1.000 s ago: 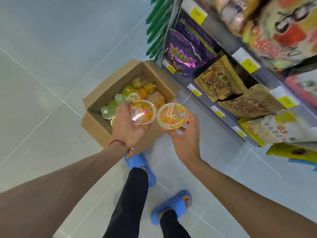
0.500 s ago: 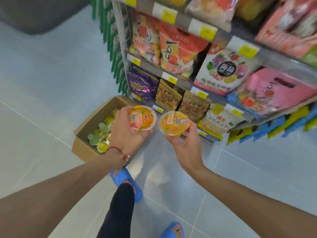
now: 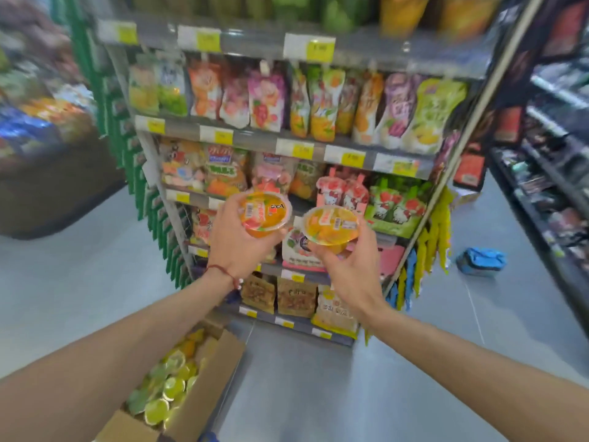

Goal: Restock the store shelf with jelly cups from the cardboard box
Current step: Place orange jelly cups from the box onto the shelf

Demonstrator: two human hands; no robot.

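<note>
My left hand (image 3: 237,240) grips an orange jelly cup (image 3: 266,213) with a printed lid, held up in front of the store shelf (image 3: 322,145). My right hand (image 3: 353,269) grips a second, yellow-orange jelly cup (image 3: 331,225) just to the right of the first. Both cups hover level with the middle shelves, apart from the shelf. The cardboard box (image 3: 204,400) stands open on the floor at lower left, under my left forearm, with several green and yellow jelly cups (image 3: 165,387) inside.
The shelf rows carry snack pouches and bags with yellow price tags. Green hanging packs line the shelf's left end, yellow and blue ones its right end. A blue bag (image 3: 481,261) lies on the floor in the right aisle beside a dark rack (image 3: 548,148).
Both hands have risen with their cups from above the box to mid-shelf height. My view has tilted up, so the box now sits low at the left.
</note>
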